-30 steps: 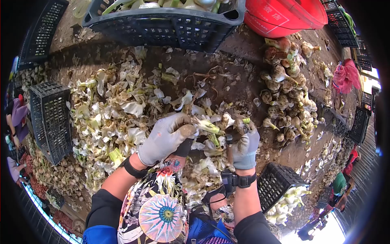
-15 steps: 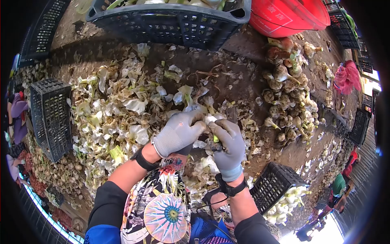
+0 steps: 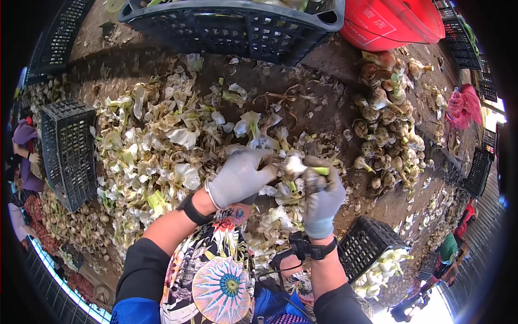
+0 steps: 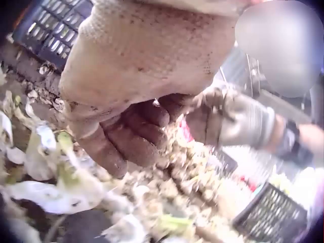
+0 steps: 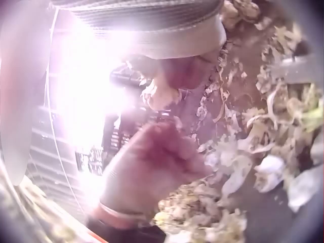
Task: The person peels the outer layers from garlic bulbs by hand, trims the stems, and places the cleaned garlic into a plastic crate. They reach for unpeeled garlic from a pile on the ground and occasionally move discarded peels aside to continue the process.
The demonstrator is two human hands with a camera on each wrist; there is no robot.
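Note:
A white garlic bulb (image 3: pixel 294 165) with a short green stem (image 3: pixel 320 170) is held in my gloved right hand (image 3: pixel 325 198), its fingers curled round the stem side. In the right wrist view the pale bulb (image 5: pixel 160 95) pokes out under that glove. My gloved left hand (image 3: pixel 242 175) is just left of the bulb, with fingertips close to it. The left wrist view shows the left hand's fingers (image 4: pixel 132 132) curled inward, and nothing visible in them. Under both hands lies a heap of peeled garlic skins and leaves (image 3: pixel 156 146).
A dark crate (image 3: pixel 232 32) of garlic stands ahead, beside a red bucket (image 3: pixel 377 24). Unpeeled garlic bulbs (image 3: pixel 386 135) are piled at the right. A tipped crate (image 3: pixel 372 245) with white bulbs sits near my right forearm; another crate (image 3: pixel 69 154) stands at the left.
A second ago my left hand pinched pale leaf by the green stalk. The hands then met at the bulb and have parted slightly, the right moving rightward with the garlic.

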